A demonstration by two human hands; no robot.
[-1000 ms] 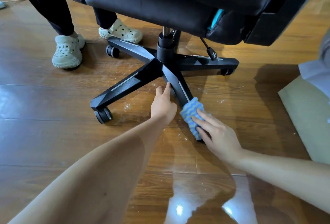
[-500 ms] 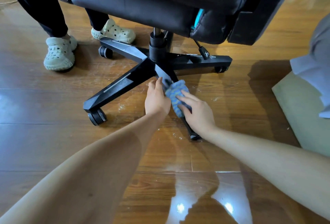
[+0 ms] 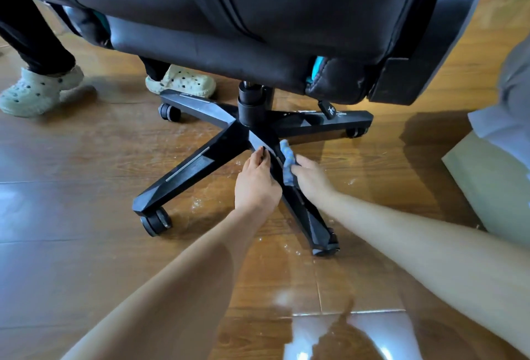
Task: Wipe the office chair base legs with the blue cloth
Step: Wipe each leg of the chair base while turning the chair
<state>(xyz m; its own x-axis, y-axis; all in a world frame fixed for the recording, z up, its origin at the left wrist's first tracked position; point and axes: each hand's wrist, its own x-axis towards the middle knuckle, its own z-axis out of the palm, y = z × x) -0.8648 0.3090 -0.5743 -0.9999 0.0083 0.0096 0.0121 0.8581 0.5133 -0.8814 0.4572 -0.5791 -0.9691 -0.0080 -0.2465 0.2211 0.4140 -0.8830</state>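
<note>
**Cloth on the near leg, both hands at the hub**

Big black chair [image 3: 258, 6] fills the top of the frame, seat looming over a glossy wood floor [image 3: 86, 164]. Under it, the star base [image 3: 252, 121] spreads out at centre, legs running to the left, right and toward the bottom. Upper left, someone stands in pale clogs [image 3: 34, 90]. Right edge, a pale green pad [image 3: 493, 187]. Now the near leg [image 3: 304, 213], angling down to its caster [image 3: 325, 249] at lower centre. Left hand [image 3: 256, 184] sits on the leg's left side, fingers curled against it near the hub. Right hand [image 3: 311, 177] is on the other side, fingers closed on the blue cloth [image 3: 288, 163], pressing it to the leg's right face, just below the hub
</note>
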